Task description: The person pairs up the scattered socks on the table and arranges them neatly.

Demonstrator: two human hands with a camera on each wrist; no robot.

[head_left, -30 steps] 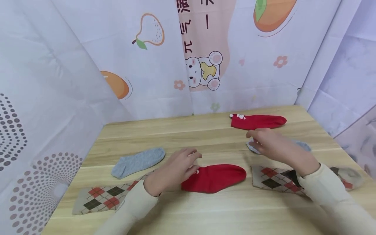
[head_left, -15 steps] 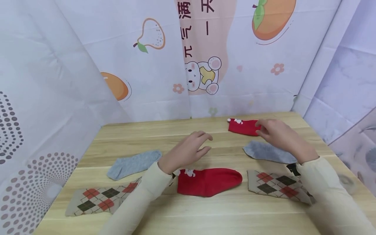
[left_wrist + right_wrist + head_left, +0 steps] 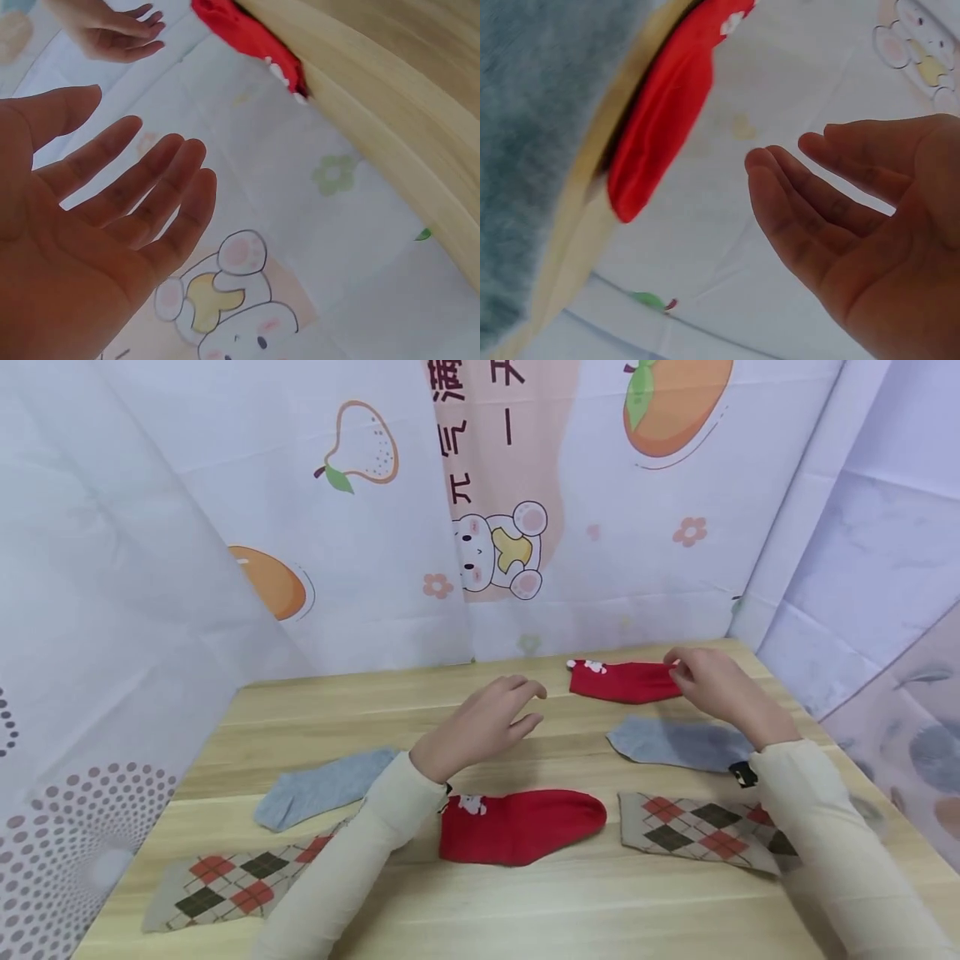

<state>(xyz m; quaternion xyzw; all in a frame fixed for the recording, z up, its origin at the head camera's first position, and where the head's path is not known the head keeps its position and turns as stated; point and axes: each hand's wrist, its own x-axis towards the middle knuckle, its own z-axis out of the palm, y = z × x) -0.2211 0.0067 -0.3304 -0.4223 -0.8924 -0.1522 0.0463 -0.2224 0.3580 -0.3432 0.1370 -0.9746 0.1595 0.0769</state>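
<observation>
My right hand (image 3: 720, 693) hovers by the toe end of the far red sock (image 3: 622, 683), its fingers loosely bent. In the right wrist view that hand (image 3: 870, 217) holds nothing, and a gap separates it from the red sock (image 3: 664, 127). Over the middle of the table, my left hand (image 3: 480, 727) hangs in the air, palm bare and fingers relaxed in the left wrist view. Below it lies the near red sock (image 3: 525, 827) with a white figure at its cuff. A grey sock (image 3: 671, 743) lies between the far red sock and the right argyle sock (image 3: 690, 831).
On the left are another grey sock (image 3: 322, 787) and another argyle sock (image 3: 232, 885), partly hidden by my left sleeve (image 3: 360, 852). The wooden table (image 3: 525, 910) ends at a printed curtain (image 3: 360, 627) at the back.
My right hand has moved forward from above the right grey sock to the far red sock's toe end. The left hand has lifted forward, away from the near red sock's cuff.
</observation>
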